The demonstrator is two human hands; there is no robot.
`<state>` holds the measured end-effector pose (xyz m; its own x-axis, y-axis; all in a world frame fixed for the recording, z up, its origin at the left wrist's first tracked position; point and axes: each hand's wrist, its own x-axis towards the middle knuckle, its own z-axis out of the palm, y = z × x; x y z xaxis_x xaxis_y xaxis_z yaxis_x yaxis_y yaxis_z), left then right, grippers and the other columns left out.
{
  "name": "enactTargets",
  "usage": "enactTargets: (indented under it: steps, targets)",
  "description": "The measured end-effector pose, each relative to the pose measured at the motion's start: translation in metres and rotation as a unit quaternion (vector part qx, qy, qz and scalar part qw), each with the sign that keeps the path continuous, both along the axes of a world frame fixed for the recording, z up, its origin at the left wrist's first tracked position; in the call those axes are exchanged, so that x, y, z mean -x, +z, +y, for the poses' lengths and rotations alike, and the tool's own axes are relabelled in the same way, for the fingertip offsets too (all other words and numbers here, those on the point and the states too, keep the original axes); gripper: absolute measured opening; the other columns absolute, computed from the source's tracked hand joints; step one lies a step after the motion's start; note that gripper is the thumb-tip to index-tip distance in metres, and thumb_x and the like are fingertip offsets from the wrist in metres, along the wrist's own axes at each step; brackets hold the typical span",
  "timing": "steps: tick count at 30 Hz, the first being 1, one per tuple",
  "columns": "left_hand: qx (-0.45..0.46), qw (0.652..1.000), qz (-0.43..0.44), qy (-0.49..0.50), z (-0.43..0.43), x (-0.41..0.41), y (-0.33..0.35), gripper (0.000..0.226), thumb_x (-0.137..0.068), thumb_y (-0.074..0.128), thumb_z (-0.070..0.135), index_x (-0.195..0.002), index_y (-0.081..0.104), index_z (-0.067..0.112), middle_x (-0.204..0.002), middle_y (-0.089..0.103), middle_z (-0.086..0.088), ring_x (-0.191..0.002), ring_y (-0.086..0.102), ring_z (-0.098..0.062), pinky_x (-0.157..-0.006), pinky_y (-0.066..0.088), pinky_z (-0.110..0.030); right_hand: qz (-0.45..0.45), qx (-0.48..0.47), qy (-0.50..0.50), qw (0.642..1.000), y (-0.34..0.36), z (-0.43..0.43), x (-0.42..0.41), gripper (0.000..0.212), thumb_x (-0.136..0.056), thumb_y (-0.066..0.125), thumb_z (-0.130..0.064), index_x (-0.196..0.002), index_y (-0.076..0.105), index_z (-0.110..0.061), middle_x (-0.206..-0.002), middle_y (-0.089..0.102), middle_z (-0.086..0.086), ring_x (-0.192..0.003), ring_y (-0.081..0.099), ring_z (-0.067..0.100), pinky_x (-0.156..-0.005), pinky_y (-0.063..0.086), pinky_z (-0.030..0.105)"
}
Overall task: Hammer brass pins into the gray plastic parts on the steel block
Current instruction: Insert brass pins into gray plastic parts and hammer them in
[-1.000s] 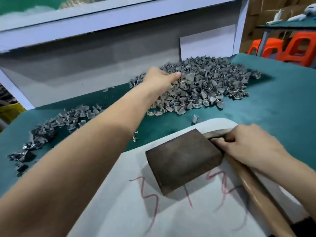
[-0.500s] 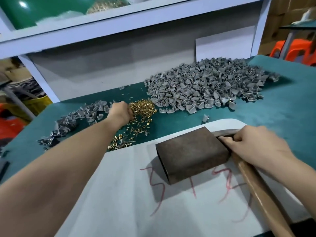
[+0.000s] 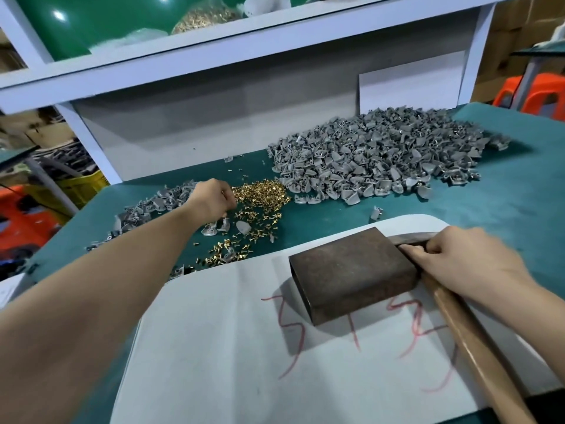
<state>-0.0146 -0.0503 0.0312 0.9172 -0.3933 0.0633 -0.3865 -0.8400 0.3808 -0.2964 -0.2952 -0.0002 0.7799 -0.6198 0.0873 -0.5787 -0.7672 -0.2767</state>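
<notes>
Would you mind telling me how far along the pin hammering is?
Nothing sits on the steel block yet. The left hand is at the brass pins, fingers curled; the right hand grips the hammer. The big pile of gray parts waits; whether the small pile is finished, I cannot tell.

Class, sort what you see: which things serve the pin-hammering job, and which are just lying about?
For the job: brass pins, gray parts, steel block, hammer.
Lying about: green basin, orange stool, yellow crate.
</notes>
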Motion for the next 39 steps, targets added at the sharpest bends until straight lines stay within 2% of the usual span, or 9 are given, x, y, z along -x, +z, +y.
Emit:
enactTargets:
  steps: [7,11,16,18,22,26,30,33,39]
  targets:
    - [-0.068,0.992,0.032,-0.104,0.009,0.007,0.000,0.005,-0.087,0.065,0.009,-0.087,0.067,0.013,-0.085,0.065,0.008,-0.081,0.060,-0.008,-0.082,0.044,-0.026,0.001,0.000,-0.001,1.000,0.001,0.001,0.000,0.059,-0.083,0.046,-0.067,-0.052,0.060,-0.018,-0.060,0.055,0.002,-0.066,0.055,0.028,-0.052,0.036,0.026]
    - [-0.101,0.988,-0.004,-0.120,0.015,0.008,-0.006,0.009,-0.089,0.061,0.007,-0.084,0.064,0.014,-0.083,0.063,0.008,-0.074,0.055,-0.003,-0.073,0.039,-0.020,0.005,-0.002,-0.003,1.000,0.002,0.002,0.000,0.058,-0.083,0.046,-0.067,-0.053,0.061,-0.019,-0.060,0.055,0.002,-0.067,0.056,0.028,-0.054,0.039,0.027]
    - [-0.139,0.981,-0.067,-0.120,0.021,0.010,-0.014,0.016,-0.090,0.053,-0.003,-0.083,0.059,0.010,-0.088,0.068,-0.007,-0.072,0.058,-0.012,-0.061,0.042,-0.014,0.002,-0.008,-0.002,1.000,0.003,0.004,0.002,0.058,-0.084,0.046,-0.064,-0.052,0.062,-0.018,-0.058,0.055,0.002,-0.066,0.055,0.029,-0.055,0.041,0.028]
    - [-0.108,0.986,-0.079,-0.098,0.021,0.013,-0.016,0.018,-0.090,0.051,-0.007,-0.083,0.060,0.008,-0.087,0.068,-0.010,-0.067,0.056,-0.007,-0.054,0.041,-0.010,-0.001,-0.011,-0.003,1.000,0.003,0.005,0.003,0.059,-0.084,0.047,-0.064,-0.051,0.061,-0.016,-0.058,0.056,0.003,-0.065,0.056,0.028,-0.055,0.041,0.028]
    - [0.036,0.993,-0.086,-0.072,0.004,0.028,0.007,0.016,-0.091,0.057,0.002,-0.082,0.061,0.015,-0.082,0.067,-0.002,-0.069,0.061,-0.010,-0.064,0.048,-0.017,-0.018,-0.022,-0.012,1.000,0.003,0.006,0.002,0.062,-0.082,0.049,-0.064,-0.052,0.058,-0.011,-0.057,0.055,0.006,-0.064,0.055,0.028,-0.054,0.040,0.028]
    - [0.169,0.964,-0.022,-0.206,-0.026,0.081,0.044,0.010,-0.087,0.067,0.011,-0.080,0.063,0.016,-0.067,0.067,0.007,-0.056,0.060,0.002,-0.058,0.044,-0.008,-0.081,-0.029,-0.019,0.996,0.008,0.005,0.001,0.054,-0.083,0.055,-0.056,-0.052,0.052,-0.012,-0.058,0.055,0.010,-0.066,0.054,0.032,-0.055,0.039,0.031]
    - [0.141,0.939,0.069,-0.305,-0.051,0.143,0.026,0.007,-0.084,0.069,0.010,-0.079,0.065,0.013,-0.070,0.067,0.005,-0.058,0.059,0.000,-0.058,0.047,-0.011,-0.231,-0.020,0.049,0.972,0.011,0.013,-0.002,0.027,-0.083,0.060,-0.039,-0.063,0.051,-0.025,-0.055,0.054,-0.004,-0.064,0.049,0.026,-0.055,0.030,0.030]
    - [0.144,0.945,0.029,-0.292,-0.064,0.166,0.006,0.007,-0.083,0.070,0.013,-0.079,0.065,0.016,-0.069,0.063,0.006,-0.060,0.055,-0.002,-0.062,0.045,-0.013,-0.307,-0.068,0.130,0.940,0.010,0.028,-0.001,0.013,-0.080,0.066,-0.026,-0.070,0.058,-0.028,-0.054,0.054,-0.014,-0.053,0.046,0.009,-0.054,0.034,0.020]
    - [0.267,0.914,0.063,-0.299,-0.070,0.180,-0.003,0.010,-0.085,0.069,0.012,-0.079,0.065,0.019,-0.069,0.064,0.006,-0.060,0.058,-0.008,-0.060,0.047,-0.020,-0.362,-0.230,0.200,0.881,0.011,0.036,-0.002,0.017,-0.078,0.072,-0.013,-0.085,0.066,-0.028,-0.074,0.067,-0.012,-0.046,0.046,0.006,-0.052,0.039,0.013]
